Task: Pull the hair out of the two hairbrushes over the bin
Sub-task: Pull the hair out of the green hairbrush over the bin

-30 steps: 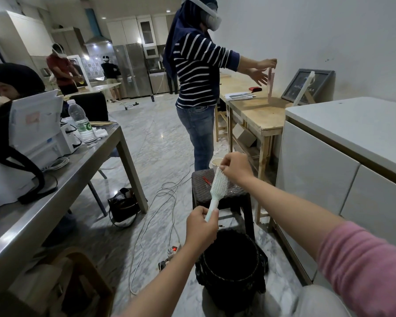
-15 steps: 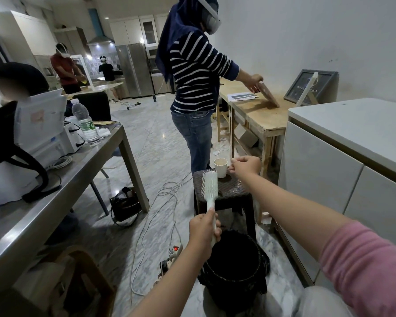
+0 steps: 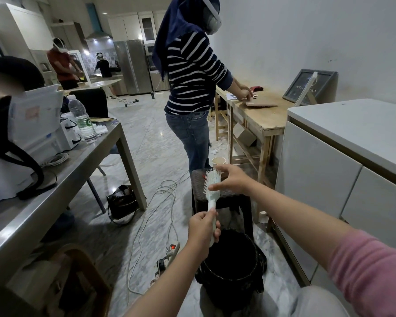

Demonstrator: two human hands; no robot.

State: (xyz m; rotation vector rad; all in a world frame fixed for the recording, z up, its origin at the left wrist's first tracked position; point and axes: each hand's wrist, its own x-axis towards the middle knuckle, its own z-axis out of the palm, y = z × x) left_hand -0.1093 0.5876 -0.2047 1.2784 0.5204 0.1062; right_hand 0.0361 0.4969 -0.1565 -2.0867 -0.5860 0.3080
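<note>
A pale mint hairbrush point(image 3: 212, 186) stands upright above the black bin point(image 3: 232, 261), bristles turned to the left. My left hand point(image 3: 202, 229) is closed around its handle just over the bin's rim. My right hand point(image 3: 232, 179) reaches in from the right with fingers spread, fingertips touching the back and edge of the brush head. No second hairbrush is clearly visible. I cannot make out any hair in the bristles.
A dark stool point(image 3: 224, 197) with a paper cup point(image 3: 218, 161) stands just behind the bin. A person in a striped top point(image 3: 190, 88) works at a wooden table point(image 3: 256, 115). White cabinets point(image 3: 329, 179) are right, a steel table point(image 3: 55, 179) left, cables and a power strip point(image 3: 169, 250) on the floor.
My right hand pulled away from the brush head toward the stool, then came back to the head with fingers spread. The brush stayed upright in my left hand.
</note>
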